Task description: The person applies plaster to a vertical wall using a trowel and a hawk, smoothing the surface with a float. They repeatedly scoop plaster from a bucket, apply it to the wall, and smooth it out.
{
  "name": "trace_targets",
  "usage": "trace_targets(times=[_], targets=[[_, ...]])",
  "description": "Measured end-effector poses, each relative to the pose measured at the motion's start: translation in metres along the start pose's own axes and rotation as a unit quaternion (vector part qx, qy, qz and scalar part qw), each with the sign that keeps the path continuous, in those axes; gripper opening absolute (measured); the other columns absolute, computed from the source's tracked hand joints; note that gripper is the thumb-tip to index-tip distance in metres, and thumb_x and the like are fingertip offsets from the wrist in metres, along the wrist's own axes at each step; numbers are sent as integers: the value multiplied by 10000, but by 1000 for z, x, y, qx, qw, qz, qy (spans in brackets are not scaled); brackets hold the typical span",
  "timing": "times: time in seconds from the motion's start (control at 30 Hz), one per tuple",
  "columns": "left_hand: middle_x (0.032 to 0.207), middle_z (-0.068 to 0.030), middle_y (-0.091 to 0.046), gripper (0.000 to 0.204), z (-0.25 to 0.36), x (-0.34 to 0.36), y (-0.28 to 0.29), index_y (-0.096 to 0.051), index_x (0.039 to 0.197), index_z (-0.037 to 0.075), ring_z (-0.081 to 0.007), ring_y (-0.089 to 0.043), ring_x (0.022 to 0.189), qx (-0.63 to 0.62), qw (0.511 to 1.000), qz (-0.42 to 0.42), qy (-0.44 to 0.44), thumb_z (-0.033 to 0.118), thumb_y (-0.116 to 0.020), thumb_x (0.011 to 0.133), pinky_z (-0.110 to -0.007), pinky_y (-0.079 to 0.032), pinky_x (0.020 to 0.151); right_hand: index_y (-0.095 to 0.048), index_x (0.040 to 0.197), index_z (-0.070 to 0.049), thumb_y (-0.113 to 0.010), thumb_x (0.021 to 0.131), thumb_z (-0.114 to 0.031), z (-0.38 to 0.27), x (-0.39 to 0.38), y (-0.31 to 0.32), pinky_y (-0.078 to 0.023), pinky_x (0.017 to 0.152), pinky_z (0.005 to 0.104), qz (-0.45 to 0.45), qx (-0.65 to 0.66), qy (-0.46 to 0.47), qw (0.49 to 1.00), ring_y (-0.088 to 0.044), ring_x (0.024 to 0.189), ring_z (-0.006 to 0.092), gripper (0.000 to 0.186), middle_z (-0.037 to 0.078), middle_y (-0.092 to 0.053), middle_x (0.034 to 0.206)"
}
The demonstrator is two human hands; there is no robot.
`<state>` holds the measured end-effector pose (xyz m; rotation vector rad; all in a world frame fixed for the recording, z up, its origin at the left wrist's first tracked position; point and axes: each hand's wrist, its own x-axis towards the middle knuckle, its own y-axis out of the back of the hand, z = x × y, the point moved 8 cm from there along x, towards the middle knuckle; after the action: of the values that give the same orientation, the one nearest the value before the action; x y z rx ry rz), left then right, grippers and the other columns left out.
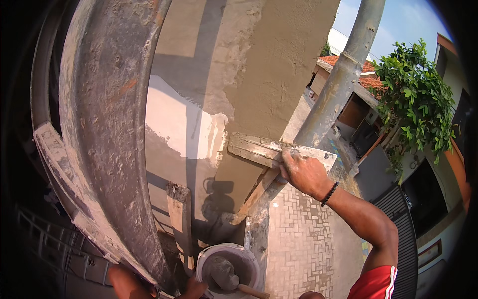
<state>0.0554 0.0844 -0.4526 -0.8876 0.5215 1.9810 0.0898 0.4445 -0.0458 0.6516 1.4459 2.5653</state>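
Observation:
My right hand (304,172), with a dark bead bracelet at the wrist, is closed around a long, flat plastering float (254,149). The float lies across the wet grey plaster (266,65), its right end sticking out past the wall's edge. Low in the view, my left hand (194,288) is at the left rim of a bucket (201,269) and appears to grip it; the lower edge cuts off part of this hand. Inside the bucket is a lump of grey mortar (224,274). A tool's wooden handle (254,291) leans out over the near rim.
A thick curved metal beam (112,99) stands close on my left. An upright board (180,219) is beside the bucket. To the right rises a grey metal pole (343,84), with brick paving (298,239) below. Farther off are a leafy tree (418,99) and a dark gate (398,214).

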Motion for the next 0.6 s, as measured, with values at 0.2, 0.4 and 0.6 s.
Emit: trace_targets(times=[0.2, 0.4, 0.6], targets=[[978, -106, -642, 516, -19, 19, 11, -535, 1214, 6, -208, -627, 831, -80, 996, -10, -46, -28, -539, 699, -337, -513, 703, -586, 1086, -23, -619, 843, -299, 49, 25, 168, -526, 654, 404, 237, 85, -73, 965, -654, 718, 353, 370, 191, -662, 840], [1033, -111, -635, 547, -2, 0, 6, -519, 1243, 6, -223, -619, 913, -81, 997, 0, -1, -32, -528, 697, -343, -501, 784, -613, 1111, 2, -585, 885, -264, 103, 63, 266, -541, 748, 355, 304, 144, -144, 931, -668, 862, 268, 351, 189, -671, 973], [1054, -113, -635, 548, -14, 10, 4, -524, 1244, 8, -222, -614, 935, -130, 990, -10, -61, -36, -526, 698, -343, -493, 799, -508, 1065, -56, -573, 876, -328, 18, 49, 85, -520, 573, 460, 127, 16, -61, 990, -631, 613, 381, 337, 195, -623, 687]])
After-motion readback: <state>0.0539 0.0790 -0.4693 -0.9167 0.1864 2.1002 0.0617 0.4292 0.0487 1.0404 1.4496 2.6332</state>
